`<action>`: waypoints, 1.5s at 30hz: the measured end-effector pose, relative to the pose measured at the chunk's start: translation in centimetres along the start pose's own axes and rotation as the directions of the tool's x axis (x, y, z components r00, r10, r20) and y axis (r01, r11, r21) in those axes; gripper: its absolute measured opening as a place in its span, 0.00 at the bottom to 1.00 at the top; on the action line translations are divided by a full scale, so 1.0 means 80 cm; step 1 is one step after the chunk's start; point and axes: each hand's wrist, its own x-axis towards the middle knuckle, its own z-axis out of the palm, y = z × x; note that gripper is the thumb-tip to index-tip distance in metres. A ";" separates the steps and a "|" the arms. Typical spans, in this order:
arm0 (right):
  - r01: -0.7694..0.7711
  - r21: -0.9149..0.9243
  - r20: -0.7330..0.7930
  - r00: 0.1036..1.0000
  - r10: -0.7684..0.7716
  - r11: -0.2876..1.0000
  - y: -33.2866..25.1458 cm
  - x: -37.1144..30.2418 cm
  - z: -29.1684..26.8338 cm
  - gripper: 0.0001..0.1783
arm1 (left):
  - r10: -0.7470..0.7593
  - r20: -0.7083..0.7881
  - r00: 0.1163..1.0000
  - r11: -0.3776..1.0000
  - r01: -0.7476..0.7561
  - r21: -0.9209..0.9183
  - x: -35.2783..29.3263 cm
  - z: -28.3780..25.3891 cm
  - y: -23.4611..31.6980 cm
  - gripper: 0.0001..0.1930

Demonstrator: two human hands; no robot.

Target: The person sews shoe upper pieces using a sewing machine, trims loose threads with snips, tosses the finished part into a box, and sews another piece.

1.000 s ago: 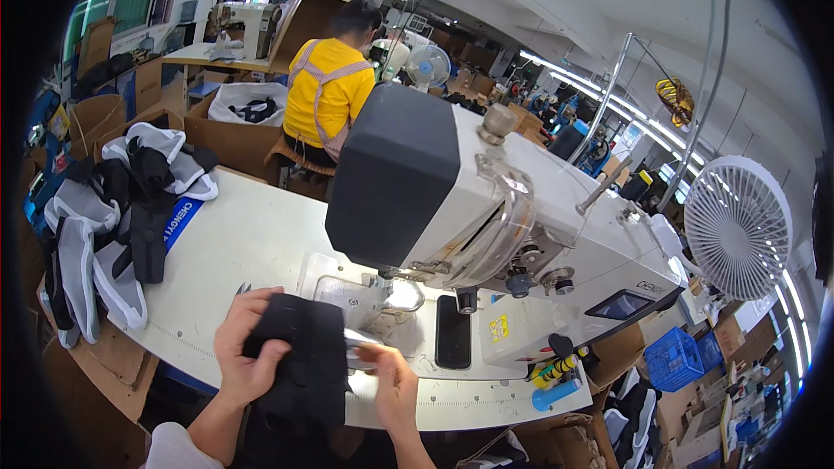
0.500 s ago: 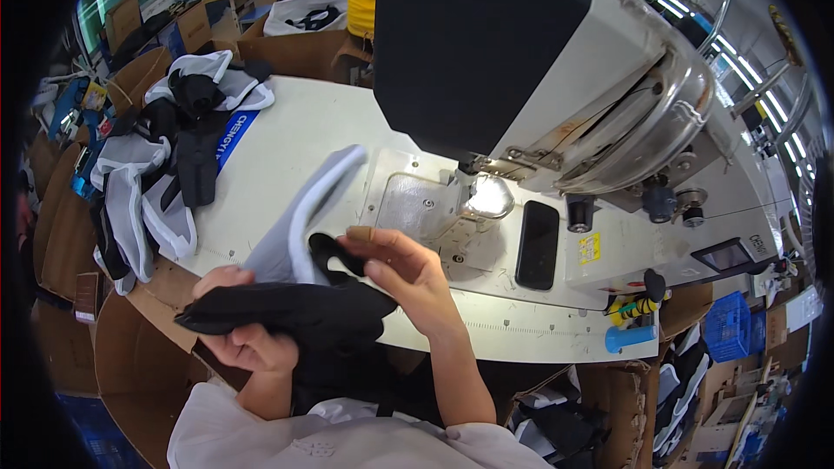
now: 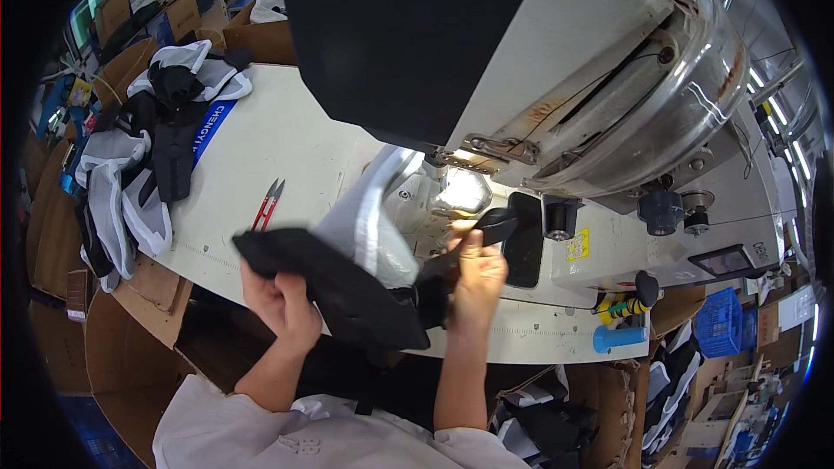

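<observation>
Both hands hold up one sewn fabric piece (image 3: 360, 300), black padded cloth with a grey-white mesh panel, over the front edge of the table. My left hand (image 3: 285, 308) is closed on the black edge at its left end. In a pinch, my right hand (image 3: 478, 278) grips a black strap part of the same piece, whose tip sticks up past the fingers. The mesh panel (image 3: 369, 226) stands up between the hands, near the lit needle area of the sewing machine (image 3: 591, 113). The lower ends of the fabric are partly hidden.
Red-handled thread snips (image 3: 269, 206) lie on the white table (image 3: 278, 122). A heap of similar pieces (image 3: 143, 148) rests at its left end. A black phone (image 3: 524, 247) lies beside the machine base. Cardboard boxes (image 3: 130, 352) stand below, and a blue cylinder (image 3: 619, 339) sits at the front right.
Both hands have moved right with the fabric piece, and its black part has tilted down to the right. The snips have come into sight. The view has shifted.
</observation>
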 end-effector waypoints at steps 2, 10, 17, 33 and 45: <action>0.196 -0.189 -0.046 0.977 -0.208 0.962 -0.025 0.001 -0.004 0.11 | -0.202 0.165 0.965 0.977 0.211 -0.039 0.024 0.024 0.021 0.13; 0.408 -0.511 0.125 0.906 -0.405 0.757 -0.052 -0.002 0.005 0.20 | -0.447 0.495 0.745 0.889 0.429 0.158 0.065 0.053 0.012 0.11; 0.415 -0.522 0.134 0.902 -0.409 0.745 -0.052 0.006 0.011 0.08 | -0.501 0.504 0.704 0.851 0.507 0.139 0.066 0.061 0.006 0.13; 0.428 -0.587 0.131 0.888 -0.442 0.687 -0.047 0.012 0.015 0.06 | -0.528 0.502 0.685 0.838 0.515 0.178 0.076 0.067 0.008 0.14; 0.377 -0.695 0.139 0.906 -0.400 0.613 -0.056 0.008 0.023 0.09 | -0.539 0.516 0.666 0.834 0.509 0.214 0.082 0.067 0.003 0.14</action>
